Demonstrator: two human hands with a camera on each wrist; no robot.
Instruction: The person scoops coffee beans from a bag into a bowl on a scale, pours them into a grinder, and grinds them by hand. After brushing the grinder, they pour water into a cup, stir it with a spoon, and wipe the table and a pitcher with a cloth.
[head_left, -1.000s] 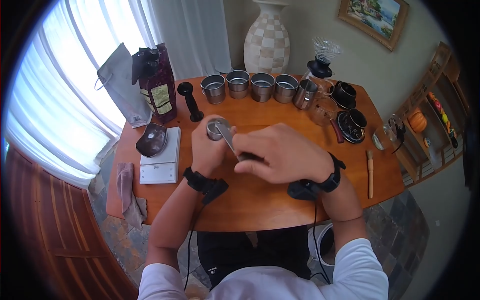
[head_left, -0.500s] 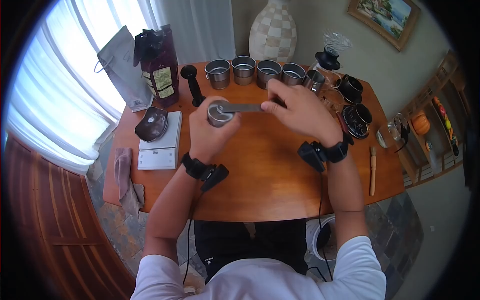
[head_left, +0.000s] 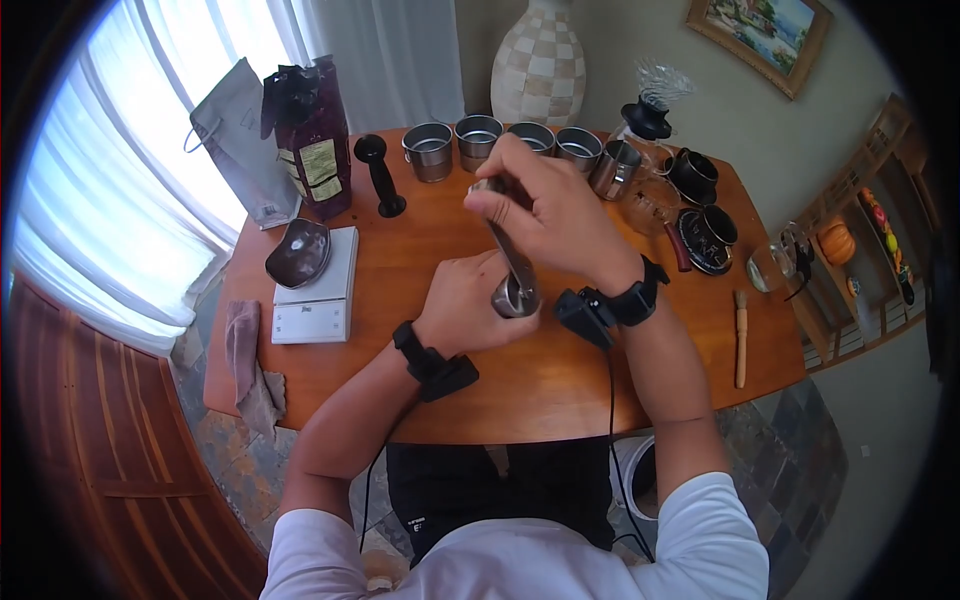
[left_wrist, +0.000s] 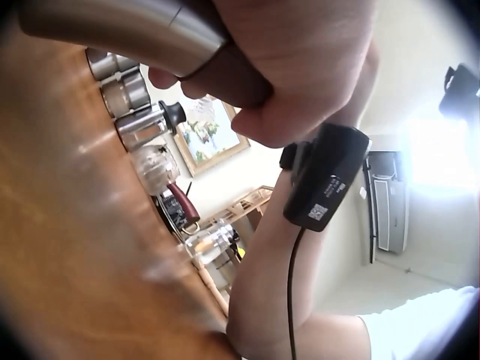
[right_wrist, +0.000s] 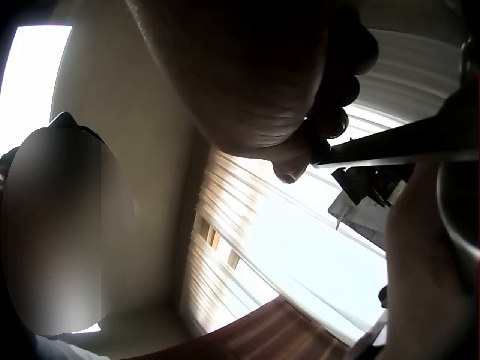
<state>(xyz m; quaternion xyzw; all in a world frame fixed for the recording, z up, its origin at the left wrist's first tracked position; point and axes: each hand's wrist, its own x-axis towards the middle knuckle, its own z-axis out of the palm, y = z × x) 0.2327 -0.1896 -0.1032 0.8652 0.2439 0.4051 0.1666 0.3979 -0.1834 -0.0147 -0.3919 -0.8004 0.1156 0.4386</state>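
A metal hand coffee grinder [head_left: 509, 297] is held over the table's middle, its crank arm [head_left: 511, 250] reaching toward the back. My left hand [head_left: 465, 303] grips the grinder's body, covering most of it. Higher up and to the right, my right hand [head_left: 553, 215] holds the knob at the crank's far end, thumb and fingers curled about it. In the left wrist view, the silver grinder body [left_wrist: 142, 34] slants across the top, with a dark section in the hand. The crank [right_wrist: 405, 142] shows as a dark bar in the right wrist view.
At left, a dark dish [head_left: 298, 254] rests on a white scale [head_left: 312, 323], with a cloth [head_left: 252, 365] nearby. Two bags [head_left: 318, 150] and a black dumbbell-shaped tool [head_left: 380, 180] stand behind. Metal cups [head_left: 429, 155] line the back; a glass server [head_left: 650, 200] and brush [head_left: 741, 340] are at right.
Both hands keep hold of the grinder and its crank. The left hand has moved rightward and nearer the body; the crank has swung from pointing right to pointing toward the back.
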